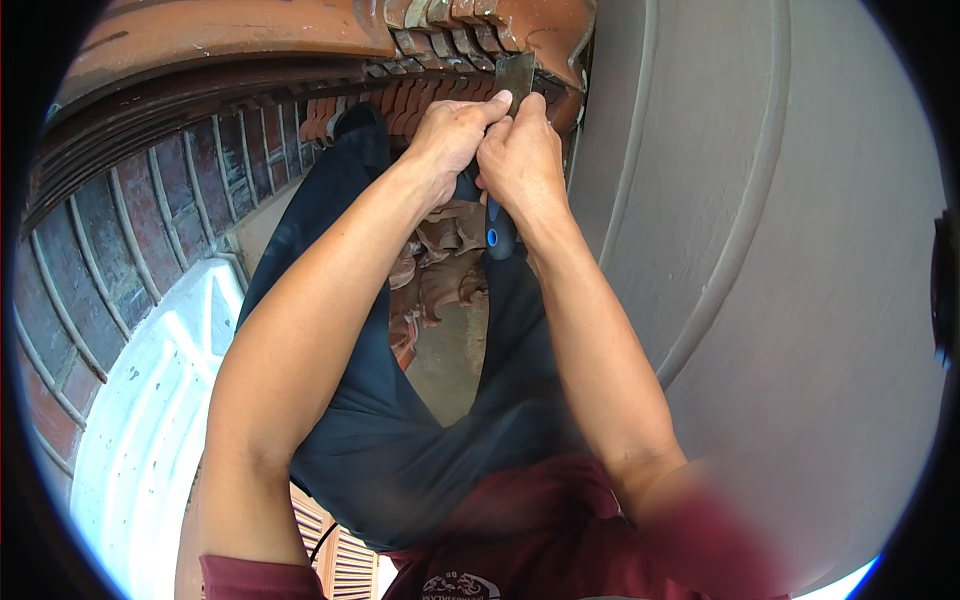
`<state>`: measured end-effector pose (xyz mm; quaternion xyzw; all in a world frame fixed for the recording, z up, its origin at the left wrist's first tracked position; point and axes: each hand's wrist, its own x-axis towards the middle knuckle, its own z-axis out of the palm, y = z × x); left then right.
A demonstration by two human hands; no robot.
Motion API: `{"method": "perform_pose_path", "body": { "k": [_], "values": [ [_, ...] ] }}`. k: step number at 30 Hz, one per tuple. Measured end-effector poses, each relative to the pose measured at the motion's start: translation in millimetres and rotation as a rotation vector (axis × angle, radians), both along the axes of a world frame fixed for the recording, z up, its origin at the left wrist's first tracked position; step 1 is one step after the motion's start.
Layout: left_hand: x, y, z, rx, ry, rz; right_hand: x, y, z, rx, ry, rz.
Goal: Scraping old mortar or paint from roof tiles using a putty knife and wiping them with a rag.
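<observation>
My right hand (pixel 523 158) is closed around a scraper (pixel 500 240) with a dark handle and blue trim, its butt sticking out below my palm. Pointing away from me, the flat metal blade (pixel 516 73) rests against the edge of the stacked terracotta pieces (pixel 445 45). My left hand (pixel 455 135) is closed too, its thumb pressed at the base of the blade beside my right fingers. What lies under its curled fingers is hidden.
A grey ribbed wall (pixel 720 250) rises close on my right. On the left are a brick surface (pixel 130 215) and a white ribbed plastic object (pixel 150 420). Broken terracotta bits (pixel 440 265) lie on the floor between my legs. A long orange tile (pixel 240 40) spans the far left.
</observation>
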<state>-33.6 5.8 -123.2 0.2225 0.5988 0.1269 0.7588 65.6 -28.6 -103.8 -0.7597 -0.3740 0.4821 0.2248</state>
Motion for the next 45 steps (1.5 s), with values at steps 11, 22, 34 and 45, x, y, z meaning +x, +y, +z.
{"method": "perform_pose_path", "body": {
  "k": [11, 22, 34, 45],
  "values": [
    [24.1, -4.6, -14.6, 0.906, 0.628, 0.107, 52.4, -70.7, 18.2, 0.015, 0.364, -0.435],
    [75.8, -19.2, 12.6, 0.942, 0.487, -0.118, 50.2, -113.5, 6.2, -0.140, 0.421, -0.478],
    [-7.2, -14.1, -23.0, 0.354, 0.281, -0.264, 38.0, -76.3, -20.3, 0.041, 0.355, -0.324],
    [-1.7, -4.8, -17.8, 0.177, 0.156, -0.185, -6.9, -37.5, -76.1, 0.102, 0.601, -0.514]
  ]
}}
